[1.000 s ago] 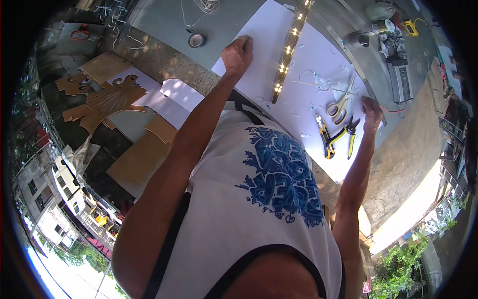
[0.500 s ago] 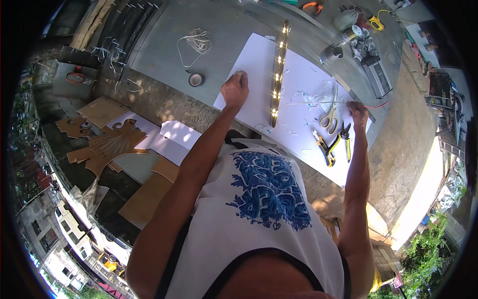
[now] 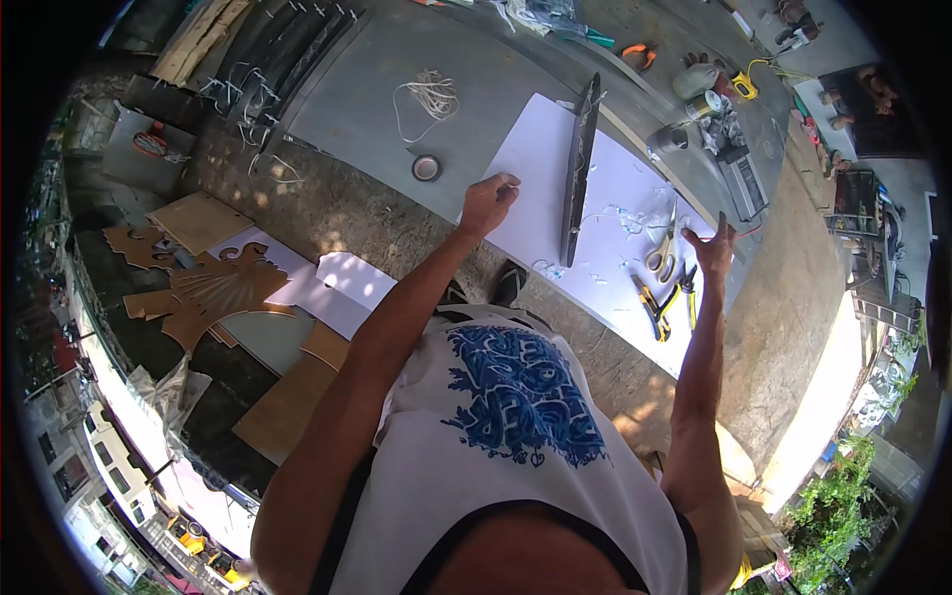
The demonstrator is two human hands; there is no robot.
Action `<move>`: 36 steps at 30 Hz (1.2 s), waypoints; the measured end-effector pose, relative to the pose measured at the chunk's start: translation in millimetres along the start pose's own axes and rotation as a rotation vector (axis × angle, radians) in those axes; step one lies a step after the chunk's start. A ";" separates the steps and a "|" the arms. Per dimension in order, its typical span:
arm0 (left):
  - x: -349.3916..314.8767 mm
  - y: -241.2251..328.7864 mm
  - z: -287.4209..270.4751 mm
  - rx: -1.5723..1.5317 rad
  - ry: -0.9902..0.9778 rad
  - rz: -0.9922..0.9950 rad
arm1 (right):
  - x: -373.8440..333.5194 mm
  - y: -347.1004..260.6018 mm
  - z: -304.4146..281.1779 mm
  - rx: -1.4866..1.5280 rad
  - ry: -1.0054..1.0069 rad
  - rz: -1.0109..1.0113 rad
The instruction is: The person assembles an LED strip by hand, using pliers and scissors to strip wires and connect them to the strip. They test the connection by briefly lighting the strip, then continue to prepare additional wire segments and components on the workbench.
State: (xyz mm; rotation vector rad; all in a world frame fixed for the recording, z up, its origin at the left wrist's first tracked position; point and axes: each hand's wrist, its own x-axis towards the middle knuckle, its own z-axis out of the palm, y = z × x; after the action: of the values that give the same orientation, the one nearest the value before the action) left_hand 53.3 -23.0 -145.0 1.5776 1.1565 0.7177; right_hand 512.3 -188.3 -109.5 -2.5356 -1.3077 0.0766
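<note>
Dark strip on white sheet

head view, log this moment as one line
left hand: at white sheet's left edge | right hand: thumb and fingers spread, near scissors | dark bar: unlit, across sheet | pliers: on sheet

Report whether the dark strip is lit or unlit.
Unlit: no bright points or glow show anywhere along the visible side of the dark strip across the white sheet.
</note>
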 end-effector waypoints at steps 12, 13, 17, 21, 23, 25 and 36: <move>-62.5 11.0 -17.8 -0.133 -0.412 -0.332 | -5.8 -214.3 82.8 0.299 -0.459 0.058; -68.7 13.3 -19.8 -0.143 -0.429 -0.374 | -1.5 -223.9 92.2 0.239 -0.451 0.065; -90.1 22.6 -49.3 -0.234 -0.470 -0.450 | 10.4 -251.0 107.8 0.162 -0.416 0.060; -88.6 32.6 -60.9 -0.298 -0.444 -0.492 | 11.2 -240.6 91.2 0.780 -0.557 0.116; -79.9 47.2 -62.8 -0.374 -0.387 -0.476 | 8.7 -240.0 87.0 1.170 -0.671 0.258; -75.2 52.7 -72.5 -0.503 -0.326 -0.363 | -2.9 -264.4 66.6 1.429 -0.757 0.313; -0.8 150.4 -63.3 -0.421 0.102 -0.208 | -31.7 -365.7 -10.7 0.799 -0.407 -0.612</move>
State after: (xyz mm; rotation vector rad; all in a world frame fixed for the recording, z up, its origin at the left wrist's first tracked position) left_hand 46.8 -4.8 17.0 1.0643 1.1353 0.8458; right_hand 206.7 -16.0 -0.9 -1.4349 -1.6933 0.8277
